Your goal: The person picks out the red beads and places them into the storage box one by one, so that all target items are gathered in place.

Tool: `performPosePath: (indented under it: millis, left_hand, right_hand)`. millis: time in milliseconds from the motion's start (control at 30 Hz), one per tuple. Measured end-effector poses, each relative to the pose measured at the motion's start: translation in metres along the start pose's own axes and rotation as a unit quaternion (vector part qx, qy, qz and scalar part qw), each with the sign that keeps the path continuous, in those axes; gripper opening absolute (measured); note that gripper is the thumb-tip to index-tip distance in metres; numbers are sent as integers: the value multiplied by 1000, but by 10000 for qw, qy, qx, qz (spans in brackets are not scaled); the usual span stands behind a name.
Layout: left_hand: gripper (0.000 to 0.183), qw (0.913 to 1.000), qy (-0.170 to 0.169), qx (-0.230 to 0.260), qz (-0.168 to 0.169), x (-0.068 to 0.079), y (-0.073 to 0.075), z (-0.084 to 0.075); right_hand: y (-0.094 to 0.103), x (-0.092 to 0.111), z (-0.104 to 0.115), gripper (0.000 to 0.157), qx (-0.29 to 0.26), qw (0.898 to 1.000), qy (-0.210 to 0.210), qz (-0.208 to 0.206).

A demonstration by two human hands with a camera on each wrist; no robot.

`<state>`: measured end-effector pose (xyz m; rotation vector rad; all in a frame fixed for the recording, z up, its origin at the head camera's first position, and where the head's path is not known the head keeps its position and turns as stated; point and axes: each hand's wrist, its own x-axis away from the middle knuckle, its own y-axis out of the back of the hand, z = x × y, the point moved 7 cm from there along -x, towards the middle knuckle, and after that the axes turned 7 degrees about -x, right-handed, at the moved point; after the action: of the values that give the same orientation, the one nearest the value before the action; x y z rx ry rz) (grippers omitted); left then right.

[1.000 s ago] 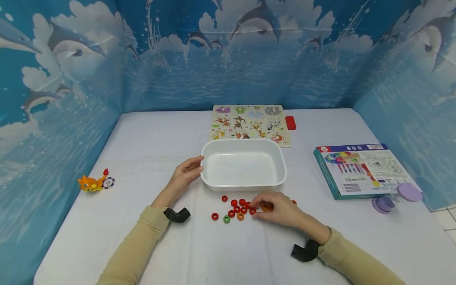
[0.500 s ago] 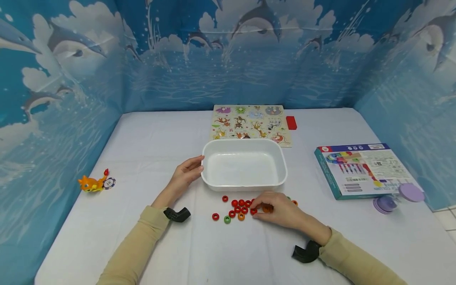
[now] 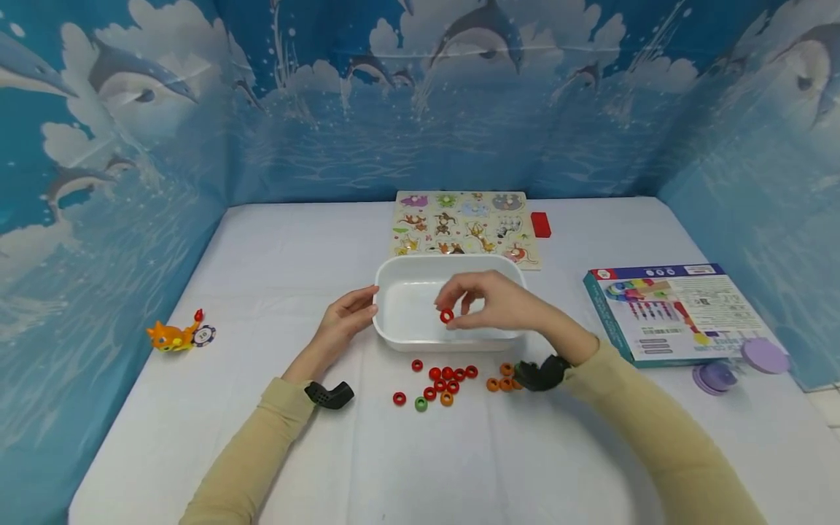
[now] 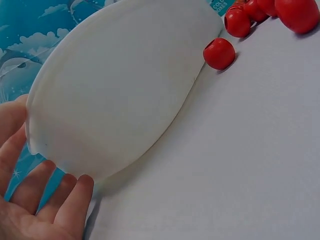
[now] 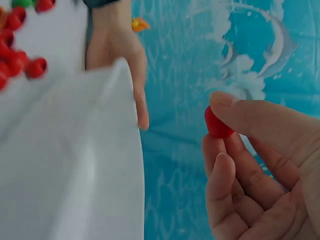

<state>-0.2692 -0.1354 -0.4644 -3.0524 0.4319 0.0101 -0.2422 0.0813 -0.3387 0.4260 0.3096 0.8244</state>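
A small red ring bead [image 3: 447, 316] is pinched between the thumb and fingers of my right hand [image 3: 495, 300], held over the white rectangular tray [image 3: 420, 344]. In the right wrist view the same red bead [image 5: 218, 124] shows between thumb and fingertips. My left hand [image 3: 343, 319] rests its fingertips against the tray's left side; in the left wrist view its fingers [image 4: 75, 207] lie spread along the outer wall. Below the tray lies a loose group of red beads [image 3: 453, 386], with a green bead [image 3: 421, 404] and an orange bead [image 3: 447, 399] at its near side.
More orange beads [image 3: 506, 385] lie to the right, partly behind the black wrist camera [image 3: 543, 373]. An animal puzzle board [image 3: 459, 219] and a red block [image 3: 541, 224] are behind the tray. A flat box [image 3: 676, 313] and purple-lidded containers [image 3: 715, 377] sit right; an orange toy [image 3: 170, 337] sits left.
My right hand has lifted from the beads and moved up over the tray, a red bead in its fingers. The orange beads are uncovered. The left hand stays at the tray.
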Motion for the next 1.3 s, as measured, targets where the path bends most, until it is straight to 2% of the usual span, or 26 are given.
performPosePath:
  millis: [167, 333, 467, 633, 767, 900, 1033, 1167, 1300]
  left_hand:
    - [48, 10000, -14, -74, -8, -1, 0, 1]
    - [47, 9998, -185, -29, -17, -2, -1, 0]
    - [44, 9995, -286, 121, 23, -2, -3, 0]
    - [44, 9996, -266, 96, 73, 0, -3, -1]
    - [45, 9996, -265, 10, 70, 0, -2, -3]
    - [46, 9997, -253, 8, 49, -1, -3, -2]
    - [46, 9996, -257, 24, 58, -2, -4, -2]
    - [46, 9998, -195, -18, -21, -1, -2, 0]
    - [46, 9999, -113, -55, -79, 0, 0, 0]
  right_hand:
    - [8, -58, -28, 36, -581, 9953, -683, 376]
    - [2, -96, -69, 42, -676, 9864, -1411, 498]
    - [-8, -111, -92, 38, -341, 9835, -1704, 510]
    - [-22, -119, -101, 30, 480, 9829, -1687, 562]
    - [-25, -123, -105, 28, 773, 9809, -1688, 575]
    - [-18, -117, -91, 31, 930, 9795, -1670, 635]
    - [3, -97, -59, 34, 974, 9859, -1277, 475]
    - [24, -61, -26, 36, 752, 9928, -905, 209]
    - [30, -15, -7, 34, 402, 9970, -655, 79]
